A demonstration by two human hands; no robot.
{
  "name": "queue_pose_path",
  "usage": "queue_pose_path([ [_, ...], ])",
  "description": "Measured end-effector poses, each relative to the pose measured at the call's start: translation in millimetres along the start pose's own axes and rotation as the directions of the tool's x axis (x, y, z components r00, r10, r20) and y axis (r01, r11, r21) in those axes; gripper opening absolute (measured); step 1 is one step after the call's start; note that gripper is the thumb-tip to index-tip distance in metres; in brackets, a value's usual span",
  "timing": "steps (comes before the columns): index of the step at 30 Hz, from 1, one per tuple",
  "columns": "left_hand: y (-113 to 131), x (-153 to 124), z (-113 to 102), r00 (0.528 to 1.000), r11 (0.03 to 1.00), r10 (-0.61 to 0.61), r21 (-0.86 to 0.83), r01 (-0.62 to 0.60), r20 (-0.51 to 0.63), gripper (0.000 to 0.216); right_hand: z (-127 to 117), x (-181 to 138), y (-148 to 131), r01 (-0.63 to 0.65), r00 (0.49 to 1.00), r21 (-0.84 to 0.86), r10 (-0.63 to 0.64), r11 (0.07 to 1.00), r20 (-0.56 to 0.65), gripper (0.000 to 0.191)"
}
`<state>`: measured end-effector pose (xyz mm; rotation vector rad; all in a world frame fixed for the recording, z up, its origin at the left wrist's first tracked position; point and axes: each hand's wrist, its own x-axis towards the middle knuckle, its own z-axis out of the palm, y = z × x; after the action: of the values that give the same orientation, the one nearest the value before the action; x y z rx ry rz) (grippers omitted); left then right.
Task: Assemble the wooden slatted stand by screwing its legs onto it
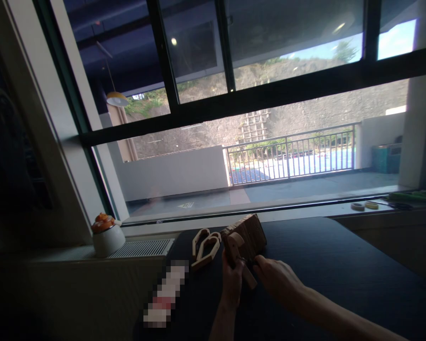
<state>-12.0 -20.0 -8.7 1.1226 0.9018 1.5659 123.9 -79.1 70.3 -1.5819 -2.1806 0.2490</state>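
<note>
My left hand (232,274) is closed around a light wooden piece (235,240) with a rounded top end and a straight lower end. This piece lies against a brown block with ridged sides (252,232), which rests tilted on the dark table. From the right, my right hand (271,270) reaches in with its fingers pinched together close to the wooden piece. Something small and dark shows at those fingertips, too dim to name. Two pale wooden loop-shaped parts (206,251) lie on the table left of the block.
The dark table (326,255) stands against a window sill. Rolls of tape (358,207) and a green item (412,196) lie on the sill at right. A white jar with an orange top (108,237) stands left, beside a vent grille (147,247). A blurred-out strip (166,293) lies at the table's left.
</note>
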Motion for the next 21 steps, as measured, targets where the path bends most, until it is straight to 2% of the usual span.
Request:
queue_pose_path([
  [2,-0.2,0.8,0.9,1.000,0.999,0.026,0.022,-0.026,-0.011,0.066,-0.3,5.4,2.3,-0.086,0.996,0.104,0.082,0.991,0.045,0.031],
  [4,-0.1,1.4,1.5,0.999,0.999,0.030,0.042,-0.029,-0.016,0.066,-3.5,9.9,3.6,-0.107,0.992,0.127,0.097,0.986,0.087,0.042],
  [6,0.6,1.3,1.8,1.000,0.998,0.026,0.055,-0.025,-0.017,0.065,-9.5,11.3,3.1,-0.108,0.990,0.148,0.094,0.983,0.101,0.040],
  [7,1.0,0.9,1.9,1.000,0.998,0.026,0.059,-0.025,-0.018,0.066,-13.1,10.3,2.0,-0.096,0.992,0.145,0.083,0.985,0.095,0.033],
  [9,1.8,0.0,1.8,1.000,0.998,0.025,0.066,-0.024,-0.018,0.066,-19.9,5.1,-1.9,-0.030,0.997,0.047,0.027,0.998,0.069,0.018],
  [11,2.2,-1.0,1.5,1.000,0.997,0.018,0.077,-0.017,-0.019,0.067,-24.2,-2.2,-6.8,0.064,0.997,-0.157,-0.056,0.986,0.055,0.033],
  [13,2.5,-1.5,1.1,1.000,0.995,0.012,0.095,-0.010,-0.026,0.068,-24.7,-8.2,-10.3,0.148,0.989,-0.328,-0.141,0.933,0.043,0.032],
  [15,3.0,-1.8,0.9,1.000,0.994,0.016,0.109,-0.013,-0.026,0.067,-22.1,-10.8,-10.1,0.204,0.978,-0.394,-0.207,0.896,0.035,0.028],
  [17,3.8,-1.9,1.4,1.000,0.994,0.025,0.105,-0.023,-0.017,0.066,-18.2,-9.5,-5.7,0.193,0.981,-0.334,-0.192,0.923,0.035,0.027],
  [21,5.3,-2.2,3.1,0.999,0.996,0.033,0.078,-0.032,-0.010,0.063,-12.9,0.8,6.0,0.025,0.996,-0.061,-0.020,0.998,0.085,0.019],
])
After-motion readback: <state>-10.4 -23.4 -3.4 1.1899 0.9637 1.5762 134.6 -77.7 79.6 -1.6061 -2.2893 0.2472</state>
